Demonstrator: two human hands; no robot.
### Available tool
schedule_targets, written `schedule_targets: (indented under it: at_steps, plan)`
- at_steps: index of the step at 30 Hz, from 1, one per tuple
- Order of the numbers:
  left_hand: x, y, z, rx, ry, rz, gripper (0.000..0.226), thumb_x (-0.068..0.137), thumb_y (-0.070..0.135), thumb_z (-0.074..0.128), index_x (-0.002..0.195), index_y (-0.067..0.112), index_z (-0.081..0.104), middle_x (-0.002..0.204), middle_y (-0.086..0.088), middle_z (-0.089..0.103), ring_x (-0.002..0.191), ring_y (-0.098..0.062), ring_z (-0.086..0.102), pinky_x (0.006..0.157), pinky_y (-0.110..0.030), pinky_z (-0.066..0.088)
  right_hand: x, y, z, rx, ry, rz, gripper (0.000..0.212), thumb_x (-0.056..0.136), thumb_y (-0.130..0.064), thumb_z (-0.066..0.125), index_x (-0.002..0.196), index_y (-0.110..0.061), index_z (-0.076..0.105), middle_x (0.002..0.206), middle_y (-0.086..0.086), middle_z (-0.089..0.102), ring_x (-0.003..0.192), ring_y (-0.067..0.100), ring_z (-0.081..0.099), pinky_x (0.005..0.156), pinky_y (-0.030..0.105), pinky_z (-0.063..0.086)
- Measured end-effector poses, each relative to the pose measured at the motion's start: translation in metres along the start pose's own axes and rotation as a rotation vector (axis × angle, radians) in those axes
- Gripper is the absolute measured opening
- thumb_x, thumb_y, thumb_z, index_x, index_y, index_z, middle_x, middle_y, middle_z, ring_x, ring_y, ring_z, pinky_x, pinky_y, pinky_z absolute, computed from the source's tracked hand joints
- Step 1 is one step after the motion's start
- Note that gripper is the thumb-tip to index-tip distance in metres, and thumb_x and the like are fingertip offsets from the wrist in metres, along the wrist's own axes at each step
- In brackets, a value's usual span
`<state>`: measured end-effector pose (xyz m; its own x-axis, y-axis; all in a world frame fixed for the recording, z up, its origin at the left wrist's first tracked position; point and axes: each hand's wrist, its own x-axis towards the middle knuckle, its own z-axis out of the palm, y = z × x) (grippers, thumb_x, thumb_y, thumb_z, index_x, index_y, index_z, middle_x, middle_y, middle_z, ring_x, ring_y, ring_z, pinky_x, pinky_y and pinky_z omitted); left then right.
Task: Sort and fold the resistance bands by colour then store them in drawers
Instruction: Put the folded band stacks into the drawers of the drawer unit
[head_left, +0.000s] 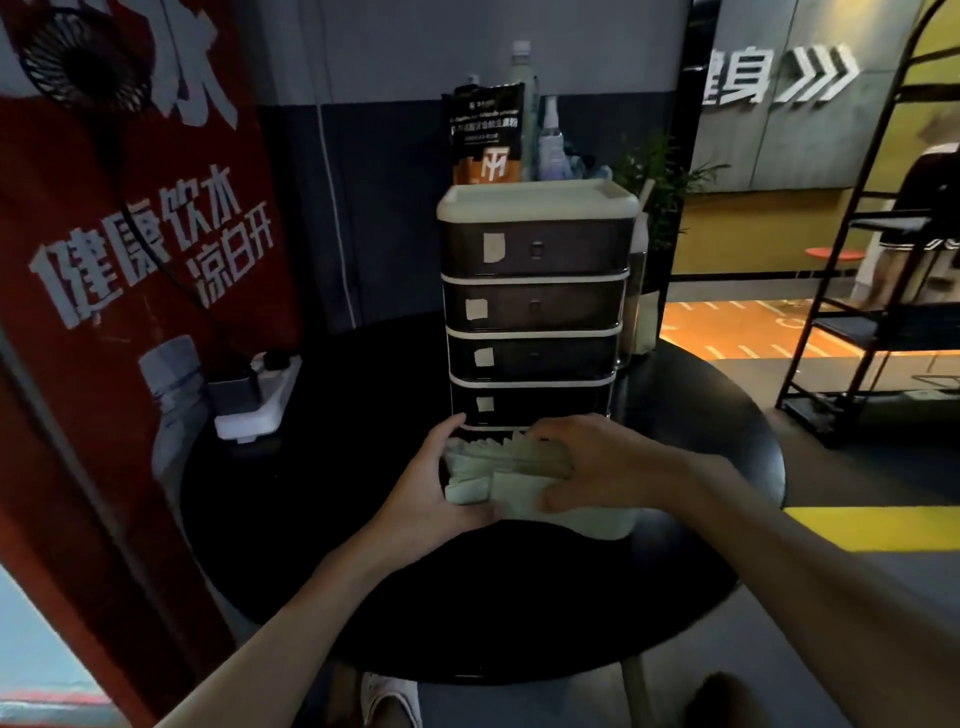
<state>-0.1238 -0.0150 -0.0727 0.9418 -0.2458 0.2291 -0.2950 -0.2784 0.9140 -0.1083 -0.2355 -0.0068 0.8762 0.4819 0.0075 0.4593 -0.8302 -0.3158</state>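
A dark drawer tower with a cream lid and small paper labels stands on the round black table. At its foot lies a stack of folded pale green resistance bands, apparently in the pulled-out bottom drawer, whose walls are hard to make out. My left hand grips the stack's left side, thumb at the front. My right hand presses down on top of the stack from the right, fingers spread over the bands.
A white power strip lies at the table's left back. A dark pouch and bottles stand on the tower's lid. A red banner is close on the left, a black metal rack on the right.
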Motion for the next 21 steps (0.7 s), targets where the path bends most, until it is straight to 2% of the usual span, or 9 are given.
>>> schedule_targets:
  at_steps: [2,4,6,8,11,15,16,18,21]
  plan:
    - [0.000,-0.007,0.000,0.065,-0.020,-0.003,0.107,0.062,0.029,0.093,0.150,0.028,0.032,0.133,0.005,0.049,0.114,0.010,0.055,0.099,-0.012,0.044,0.001,0.000,0.006,0.027,-0.050,0.018,0.064,0.074,-0.040,0.077,0.132,-0.031,0.051,0.117,-0.006,0.059,0.106,0.014,0.055,0.093,0.034,0.047]
    - [0.002,-0.010,-0.001,0.134,-0.051,0.005,0.110,0.059,0.043,0.092,0.150,0.030,0.033,0.136,0.008,0.043,0.123,0.004,0.048,0.102,-0.007,0.037,0.003,0.002,0.010,0.023,-0.090,0.023,0.071,0.075,-0.045,0.076,0.138,-0.034,0.045,0.125,-0.009,0.055,0.115,0.012,0.049,0.103,0.034,0.038]
    - [0.004,-0.012,-0.002,0.162,-0.078,0.011,0.116,0.053,0.053,0.092,0.150,0.032,0.033,0.137,0.013,0.038,0.125,0.006,0.043,0.099,-0.003,0.034,0.005,0.004,0.012,-0.032,-0.149,0.024,0.082,0.072,-0.053,0.075,0.143,-0.038,0.036,0.131,-0.013,0.049,0.123,0.011,0.041,0.111,0.040,0.029]
    - [0.007,-0.013,-0.003,0.180,-0.094,0.029,0.117,0.050,0.057,0.091,0.150,0.033,0.034,0.139,0.017,0.035,0.127,0.010,0.041,0.103,-0.007,0.034,0.006,0.005,0.013,-0.118,-0.189,0.021,0.094,0.070,-0.057,0.076,0.147,-0.042,0.025,0.136,-0.014,0.039,0.130,0.013,0.032,0.114,0.045,0.023]
    - [0.009,-0.012,-0.003,0.201,-0.121,0.062,0.108,0.057,0.045,0.093,0.149,0.029,0.038,0.143,0.018,0.035,0.131,0.008,0.039,0.113,-0.019,0.034,0.004,0.009,0.012,-0.145,-0.196,0.022,0.101,0.069,-0.056,0.078,0.149,-0.048,0.017,0.126,-0.014,0.028,0.130,0.014,0.024,0.112,0.045,0.024]
    - [0.010,-0.010,-0.003,0.184,-0.122,0.095,0.096,0.060,0.047,0.089,0.144,0.025,0.048,0.142,0.013,0.045,0.131,-0.003,0.048,0.112,-0.028,0.040,0.000,0.009,0.011,-0.087,-0.135,0.013,0.099,0.071,-0.050,0.079,0.149,-0.045,0.020,0.138,-0.018,0.039,0.135,0.012,0.028,0.113,0.043,0.018]
    - [0.010,-0.010,-0.003,0.177,-0.119,0.098,0.094,0.061,0.046,0.090,0.143,0.025,0.050,0.140,0.012,0.048,0.130,-0.005,0.050,0.111,-0.031,0.042,0.000,0.008,0.013,-0.066,-0.109,0.009,0.098,0.071,-0.046,0.080,0.149,-0.044,0.020,0.134,-0.021,0.042,0.134,0.010,0.032,0.112,0.040,0.017]
    - [0.010,-0.010,-0.004,0.176,-0.125,0.105,0.088,0.066,0.037,0.091,0.143,0.023,0.051,0.138,0.013,0.052,0.128,-0.006,0.053,0.110,-0.032,0.043,0.000,0.006,0.016,-0.037,-0.069,-0.009,0.099,0.073,-0.040,0.080,0.150,-0.044,0.017,0.122,-0.024,0.043,0.128,0.006,0.038,0.107,0.034,0.017]
    - [0.011,-0.010,-0.003,0.191,-0.142,0.126,0.083,0.071,0.022,0.091,0.143,0.022,0.050,0.137,0.013,0.053,0.127,-0.005,0.053,0.107,-0.025,0.043,0.001,0.006,0.017,-0.037,-0.032,-0.040,0.103,0.073,-0.039,0.079,0.151,-0.042,0.012,0.124,-0.019,0.050,0.125,0.006,0.040,0.106,0.032,0.016]
